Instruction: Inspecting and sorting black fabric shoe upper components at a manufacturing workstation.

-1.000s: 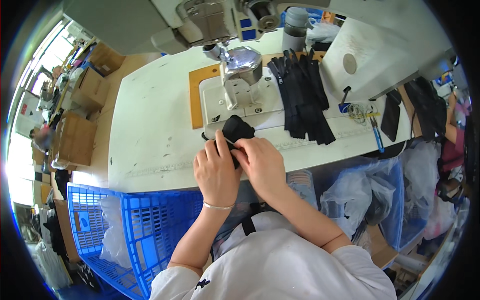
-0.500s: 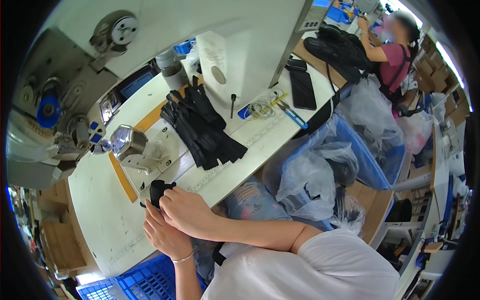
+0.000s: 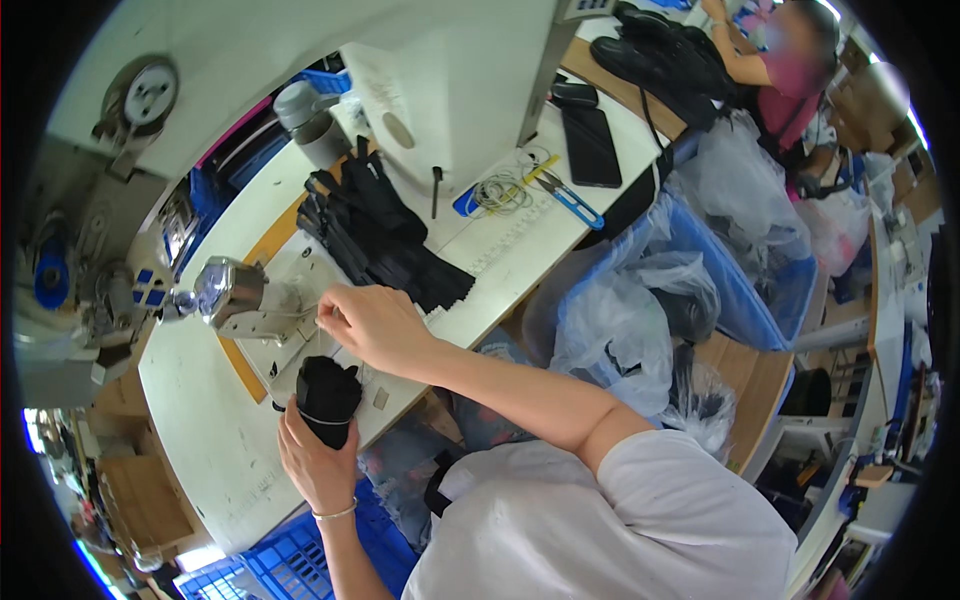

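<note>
Over one white table (image 3: 185, 400), left fingers (image 3: 294, 426) hold one black bundle (image 3: 330, 388).

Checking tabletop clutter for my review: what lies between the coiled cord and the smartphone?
The head view shows a yellow strip and the metal end of blue-handled snips there.

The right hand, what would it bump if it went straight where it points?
The right hand would probably meet the shiny metal machine part first, though depth is unclear, so it might pass above.
</note>
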A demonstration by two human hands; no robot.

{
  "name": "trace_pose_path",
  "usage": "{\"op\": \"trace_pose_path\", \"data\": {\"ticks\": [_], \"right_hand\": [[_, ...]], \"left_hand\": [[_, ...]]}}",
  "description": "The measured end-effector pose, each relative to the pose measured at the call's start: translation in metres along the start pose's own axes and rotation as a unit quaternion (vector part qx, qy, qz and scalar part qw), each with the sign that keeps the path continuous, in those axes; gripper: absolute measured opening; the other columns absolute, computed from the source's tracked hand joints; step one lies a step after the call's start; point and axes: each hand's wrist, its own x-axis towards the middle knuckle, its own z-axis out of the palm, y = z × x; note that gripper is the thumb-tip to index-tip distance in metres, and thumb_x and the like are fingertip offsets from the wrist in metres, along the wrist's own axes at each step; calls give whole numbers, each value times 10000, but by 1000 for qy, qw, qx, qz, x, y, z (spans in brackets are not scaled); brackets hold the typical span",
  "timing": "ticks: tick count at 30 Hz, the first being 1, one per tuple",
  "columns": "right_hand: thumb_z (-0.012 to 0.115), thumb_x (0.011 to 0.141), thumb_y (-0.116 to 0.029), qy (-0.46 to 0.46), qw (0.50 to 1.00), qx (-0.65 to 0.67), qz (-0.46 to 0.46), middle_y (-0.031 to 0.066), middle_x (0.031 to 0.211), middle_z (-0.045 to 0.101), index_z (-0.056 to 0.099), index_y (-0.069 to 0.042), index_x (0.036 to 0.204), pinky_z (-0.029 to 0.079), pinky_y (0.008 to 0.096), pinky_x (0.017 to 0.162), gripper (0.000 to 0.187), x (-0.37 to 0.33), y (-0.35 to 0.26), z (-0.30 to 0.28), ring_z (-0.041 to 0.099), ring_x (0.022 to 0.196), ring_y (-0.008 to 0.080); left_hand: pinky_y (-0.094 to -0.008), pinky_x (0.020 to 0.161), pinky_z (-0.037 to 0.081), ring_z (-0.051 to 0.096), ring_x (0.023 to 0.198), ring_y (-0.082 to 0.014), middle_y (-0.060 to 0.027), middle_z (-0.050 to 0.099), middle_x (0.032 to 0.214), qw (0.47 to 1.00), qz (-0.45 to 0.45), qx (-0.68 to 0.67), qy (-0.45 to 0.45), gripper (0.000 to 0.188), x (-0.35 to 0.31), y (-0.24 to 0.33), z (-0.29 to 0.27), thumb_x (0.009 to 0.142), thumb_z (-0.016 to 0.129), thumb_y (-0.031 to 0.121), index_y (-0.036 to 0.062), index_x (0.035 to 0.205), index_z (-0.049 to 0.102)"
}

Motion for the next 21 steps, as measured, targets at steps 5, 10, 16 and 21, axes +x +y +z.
{"op": "trace_pose_path", "data": {"ticks": [5,10,16,21], "right_hand": [[656,886,-166,134,986,-94,-37,70,770,663,621,-88,890,486,379,586,86,-2,2,-23,661,694,263],[665,873,-191,142,980,-139,16,82,788,654,628,-106,871,490,386,625,93,-9,26,-60,654,717,283],[598,936,-156,220,966,-139,-8,118,705,618,638,-97,997,469,365,594,94,6,22,-115,643,657,265],[580,936,-93,137,977,-163,28,105,847,710,642,-64,1114,510,330,718,191,1,50,-168,696,812,234]], "left_hand": [[-484,926,467,562,1080,-416,-216,553,1175,1000,-6,12,7,770,-4,-3,2,701,804,244,17,1342,443],[-486,924,464,554,1070,-415,-216,555,1171,998,46,-34,-5,821,0,6,-11,673,819,222,19,1372,439],[-463,916,472,558,1053,-391,-196,562,1161,999,24,-22,-14,834,0,3,-4,655,833,197,37,1378,450],[-438,879,484,569,1015,-360,-174,568,1141,999,14,-31,9,833,1,7,-5,625,854,164,36,1352,467]]}}
